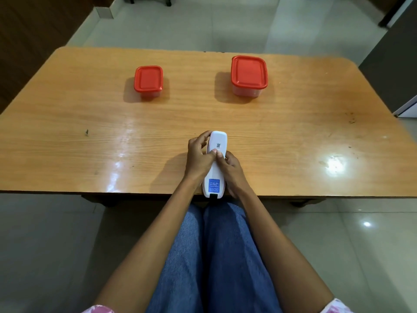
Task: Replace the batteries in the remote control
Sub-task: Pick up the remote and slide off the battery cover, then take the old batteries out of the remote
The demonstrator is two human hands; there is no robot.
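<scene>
One white remote control (214, 163), back side up, long and slim: a small code sticker near its far end, a blue label near your end, a dark notch at its near tip. It sits over the table's (67, 123) near edge. Your left hand (198, 158) and right hand (232, 170) both clamp it, thumbs meeting mid-back. Two red-lidded containers: smaller one (148, 80) far left, larger one (249, 75) far right.

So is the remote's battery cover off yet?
Still on: the remote shows an unbroken white back, both thumbs pressing it.
</scene>
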